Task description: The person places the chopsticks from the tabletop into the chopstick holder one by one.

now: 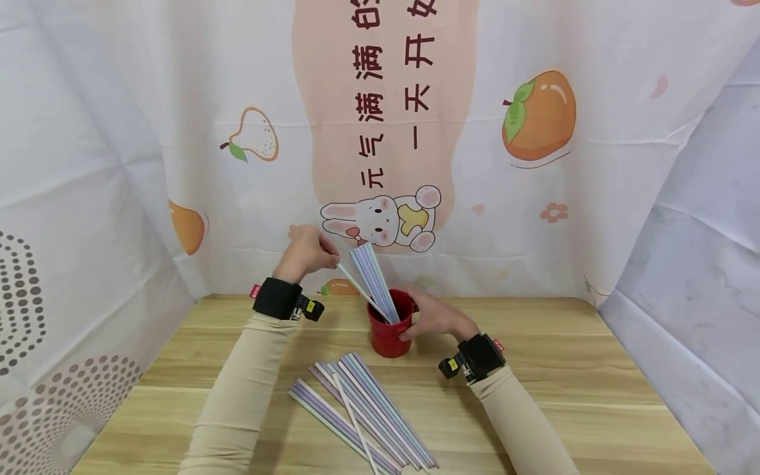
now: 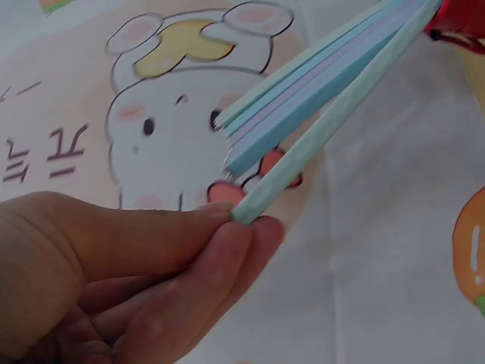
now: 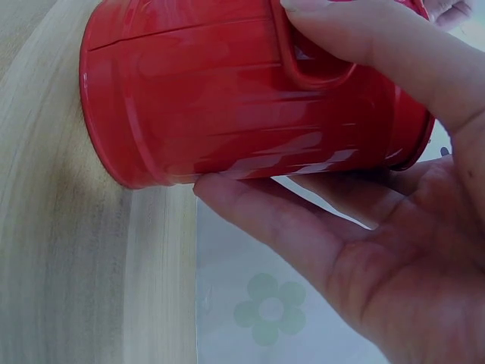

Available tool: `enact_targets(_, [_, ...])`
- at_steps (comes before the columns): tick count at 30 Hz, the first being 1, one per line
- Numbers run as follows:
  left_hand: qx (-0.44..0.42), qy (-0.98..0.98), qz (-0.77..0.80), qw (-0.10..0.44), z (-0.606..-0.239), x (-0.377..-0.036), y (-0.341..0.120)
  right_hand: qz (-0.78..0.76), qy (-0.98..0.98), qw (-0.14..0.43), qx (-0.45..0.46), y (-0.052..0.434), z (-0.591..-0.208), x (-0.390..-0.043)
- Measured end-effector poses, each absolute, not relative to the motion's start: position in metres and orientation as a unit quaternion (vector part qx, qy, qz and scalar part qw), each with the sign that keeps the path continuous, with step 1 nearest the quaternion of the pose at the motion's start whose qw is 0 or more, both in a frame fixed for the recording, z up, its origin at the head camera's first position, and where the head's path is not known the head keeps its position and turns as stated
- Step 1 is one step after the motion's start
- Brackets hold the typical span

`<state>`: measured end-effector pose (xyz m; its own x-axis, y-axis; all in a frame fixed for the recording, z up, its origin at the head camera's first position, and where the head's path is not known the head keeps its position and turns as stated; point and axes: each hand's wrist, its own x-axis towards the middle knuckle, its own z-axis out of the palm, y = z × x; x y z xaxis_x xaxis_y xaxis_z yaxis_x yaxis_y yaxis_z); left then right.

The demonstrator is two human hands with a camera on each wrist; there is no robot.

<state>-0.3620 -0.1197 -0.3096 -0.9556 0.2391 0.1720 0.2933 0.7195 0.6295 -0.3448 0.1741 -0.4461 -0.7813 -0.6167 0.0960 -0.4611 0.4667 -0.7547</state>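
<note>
Near the table's back edge stands a red cup (image 1: pixel 388 336) with several pastel sticks (image 1: pixel 377 280) leaning out of it to the left. My left hand (image 1: pixel 310 252) pinches the upper end of one pale green stick (image 2: pixel 303 161) between thumb and fingertips, above and left of the cup. That stick's lower end reaches into the cup's mouth. With thumb at the loop handle and fingers along the side, my right hand (image 1: pixel 436 313) holds the cup (image 3: pixel 220 98) from the right. In the right wrist view the cup's base is at the table.
In front of the cup, a spread of long pastel sticks (image 1: pixel 380 409) lies on the wooden table (image 1: pixel 534 396), with one whitish stick (image 1: pixel 354 422) crossing over the others. A printed cloth (image 1: pixel 237 198) hangs behind the table's back edge.
</note>
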Motion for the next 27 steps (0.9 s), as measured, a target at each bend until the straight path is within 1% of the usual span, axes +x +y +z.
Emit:
enact_targets(8, [-0.165,-0.909,-0.367,0.108,-0.325,-0.366,-0.099,-0.407,0.854,0.095,-0.309,0.173,-0.445,-0.344])
enact_targets(12, [-0.169,-0.900,-0.379,0.132,-0.330,-0.368,-0.091,-0.403,0.856,0.091,-0.311,0.173,-0.445,-0.344])
enact_targets(20, [-0.167,-0.886,-0.411,0.137,-0.338,-0.373,-0.082,-0.395,0.857,0.082,-0.322,0.174,-0.445,-0.344])
enact_targets(27, [-0.193,-0.886,-0.399,0.133,-0.340,-0.373,-0.083,-0.395,0.858,0.084,-0.318,0.174,-0.446,-0.344])
